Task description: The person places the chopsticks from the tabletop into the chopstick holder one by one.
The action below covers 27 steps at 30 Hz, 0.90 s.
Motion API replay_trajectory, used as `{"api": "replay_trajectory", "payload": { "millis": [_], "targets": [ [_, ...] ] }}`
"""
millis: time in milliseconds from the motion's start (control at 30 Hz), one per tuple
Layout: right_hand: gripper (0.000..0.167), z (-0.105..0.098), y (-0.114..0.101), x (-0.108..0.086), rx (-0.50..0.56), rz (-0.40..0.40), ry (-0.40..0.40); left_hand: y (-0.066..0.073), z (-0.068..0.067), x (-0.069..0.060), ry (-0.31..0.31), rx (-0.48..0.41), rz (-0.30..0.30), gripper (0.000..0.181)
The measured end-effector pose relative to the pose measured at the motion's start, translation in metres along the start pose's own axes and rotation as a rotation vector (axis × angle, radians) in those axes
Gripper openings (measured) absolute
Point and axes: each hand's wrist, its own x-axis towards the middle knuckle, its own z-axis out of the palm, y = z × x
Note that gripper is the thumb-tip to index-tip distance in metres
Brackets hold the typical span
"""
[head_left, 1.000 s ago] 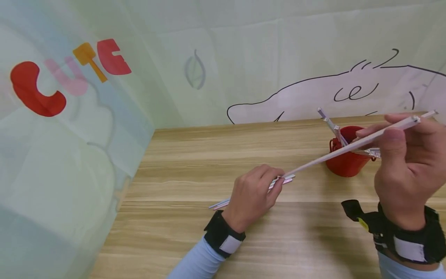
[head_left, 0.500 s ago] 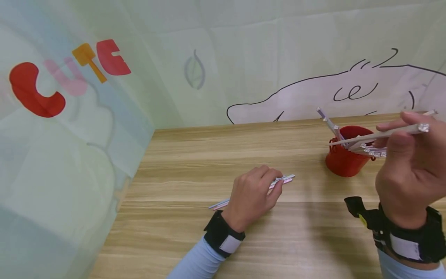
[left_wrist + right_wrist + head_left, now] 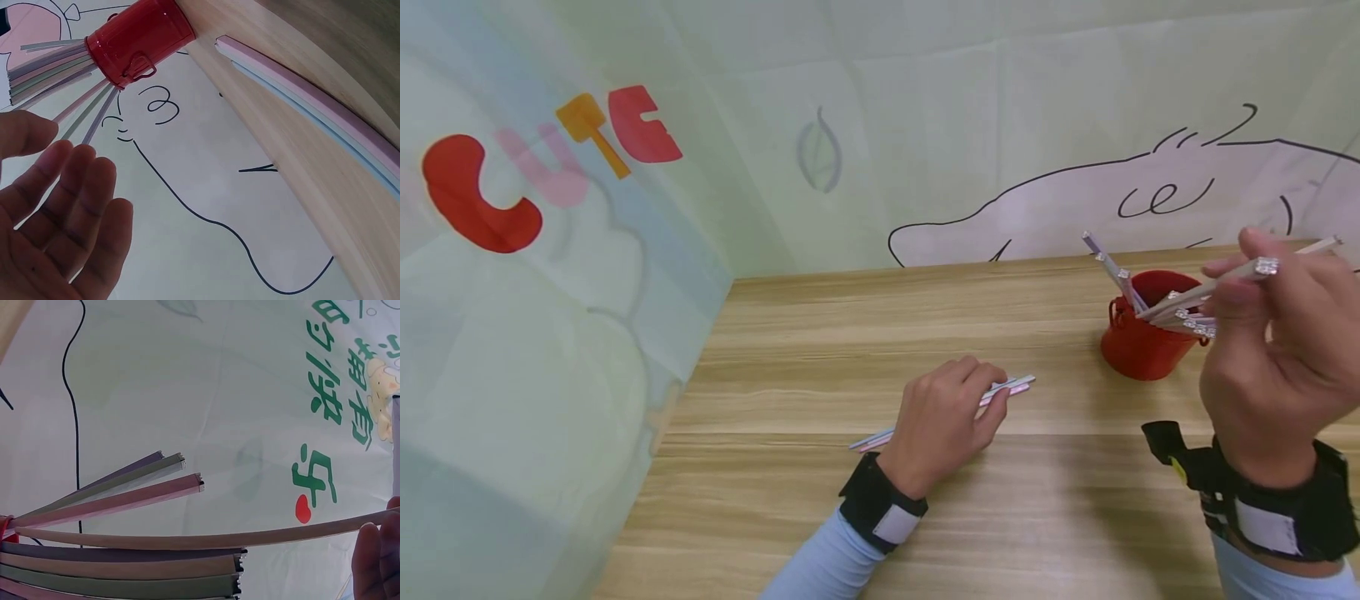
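My right hand (image 3: 1281, 367) pinches one slender pale stick (image 3: 1198, 292) with a sparkly end. The stick's far end is at the mouth of a small red bucket (image 3: 1142, 354); I cannot tell whether it is inside. In the right wrist view this stick (image 3: 206, 542) looks beige and runs from the bucket to my fingertips. Several similar pastel sticks (image 3: 50, 69) lean in the bucket. My left hand (image 3: 943, 417) is over a few loose sticks (image 3: 1009, 389) on the table. In the left wrist view its fingers curve loosely around nothing, apart from the pink and blue sticks (image 3: 300, 94).
The wood-grain tabletop (image 3: 820, 333) meets a pale printed backdrop (image 3: 887, 150) at the back and left. Another stick's sparkly end (image 3: 1326, 244) shows behind my right hand. Black straps (image 3: 883, 504) circle both wrists.
The held stick's far end has swung from beside my left hand rightward to the bucket's mouth. My right hand has turned and shifted slightly. The left hand has stayed in place.
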Motion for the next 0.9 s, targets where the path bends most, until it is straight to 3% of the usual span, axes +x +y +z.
{"api": "replay_trajectory", "payload": {
  "millis": [300,767,900],
  "targets": [
    [0.011,0.006,-0.002,0.002,-0.041,-0.011,-0.036,-0.002,0.001,-0.001,-0.012,0.007,-0.006,0.009],
    [0.029,-0.002,-0.001,0.008,-0.240,0.145,-0.311,-0.001,0.001,0.000,-0.043,0.020,-0.011,0.012],
    [0.032,-0.005,0.001,0.009,-0.261,0.179,-0.342,-0.001,0.000,0.000,-0.044,0.023,-0.010,0.012]
  ]
}}
